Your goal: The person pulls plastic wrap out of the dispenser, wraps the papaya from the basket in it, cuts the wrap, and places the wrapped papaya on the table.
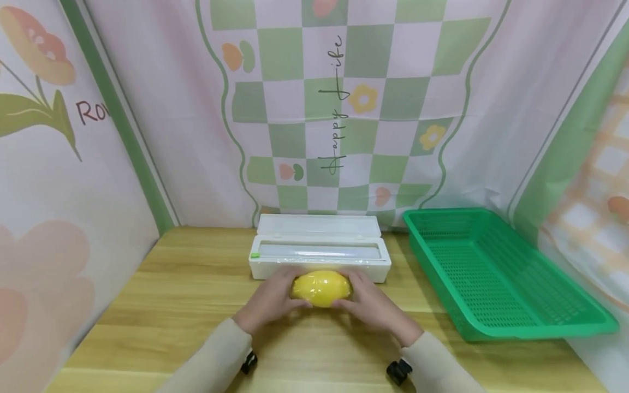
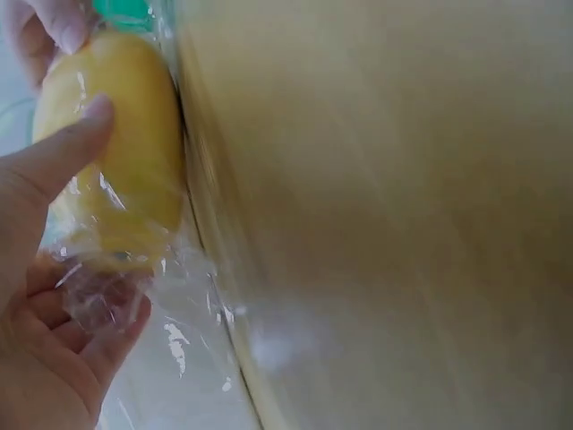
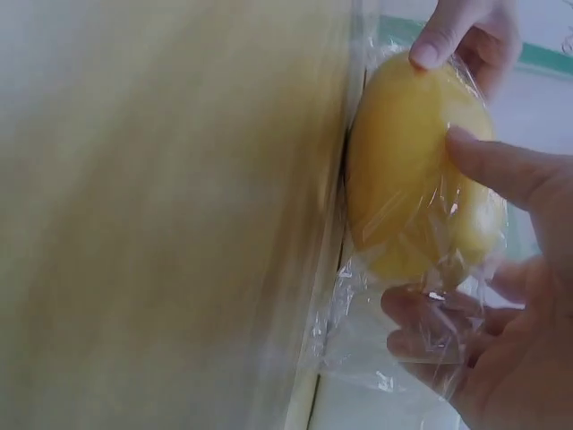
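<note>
A yellow oval fruit (image 1: 321,288), its exact kind not clear, is held between both hands with clear plastic film around it. My left hand (image 1: 272,299) grips its left end, and the left wrist view shows the thumb on the fruit's side and fingers curled below the bunched film (image 2: 103,296). At the other end my right hand (image 1: 373,304) holds it, thumb pressed on the skin and fingers by loose crinkled film (image 3: 439,331). Just behind the fruit stands a white cling film dispenser (image 1: 262,270), lid raised, with a film roll (image 1: 319,251) inside.
A green perforated plastic basket (image 1: 444,281) stands on the right of the wooden table (image 1: 162,305). Patterned cloth (image 1: 324,109) hangs behind and along both sides. Black straps (image 1: 398,372) sit at the wrists.
</note>
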Demonstrator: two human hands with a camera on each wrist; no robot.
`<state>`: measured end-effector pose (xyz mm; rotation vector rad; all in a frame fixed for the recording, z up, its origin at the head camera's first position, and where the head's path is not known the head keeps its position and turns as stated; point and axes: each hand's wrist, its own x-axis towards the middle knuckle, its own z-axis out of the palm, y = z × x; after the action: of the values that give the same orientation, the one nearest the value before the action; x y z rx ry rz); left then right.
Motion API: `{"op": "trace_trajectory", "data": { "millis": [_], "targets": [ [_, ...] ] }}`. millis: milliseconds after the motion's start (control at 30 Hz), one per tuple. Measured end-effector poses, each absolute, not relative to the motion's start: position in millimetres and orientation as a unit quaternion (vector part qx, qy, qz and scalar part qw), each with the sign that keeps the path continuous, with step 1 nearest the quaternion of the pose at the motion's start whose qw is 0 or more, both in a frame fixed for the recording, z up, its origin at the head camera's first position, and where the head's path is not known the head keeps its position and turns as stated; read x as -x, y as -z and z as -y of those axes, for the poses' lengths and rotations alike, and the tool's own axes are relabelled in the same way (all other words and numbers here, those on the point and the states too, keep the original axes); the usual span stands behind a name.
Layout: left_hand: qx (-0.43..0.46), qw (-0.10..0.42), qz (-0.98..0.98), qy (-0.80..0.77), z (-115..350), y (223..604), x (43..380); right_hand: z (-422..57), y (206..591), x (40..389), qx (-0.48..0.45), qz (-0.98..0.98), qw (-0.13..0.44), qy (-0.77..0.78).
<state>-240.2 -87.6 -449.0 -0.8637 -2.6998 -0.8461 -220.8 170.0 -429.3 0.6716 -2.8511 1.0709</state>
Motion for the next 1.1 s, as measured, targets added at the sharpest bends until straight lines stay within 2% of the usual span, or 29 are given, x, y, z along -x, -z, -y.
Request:
{"op": "trace_trajectory", "data": {
  "millis": [333,700,1100],
  "targets": [
    [0.335,0.064,0.884,0.320,93,446,256,-182,427,240,-0.269,0.891,-0.023,-0.365],
    [0.351,0.009,0.872,0.341,96,445,267,-187,419,254,-0.328,0.861,-0.080,-0.379],
    [0.315,-0.054,0.878,0.357,101,443,269,-184,414,255,-0.296,0.873,-0.114,-0.369]
  ]
}}
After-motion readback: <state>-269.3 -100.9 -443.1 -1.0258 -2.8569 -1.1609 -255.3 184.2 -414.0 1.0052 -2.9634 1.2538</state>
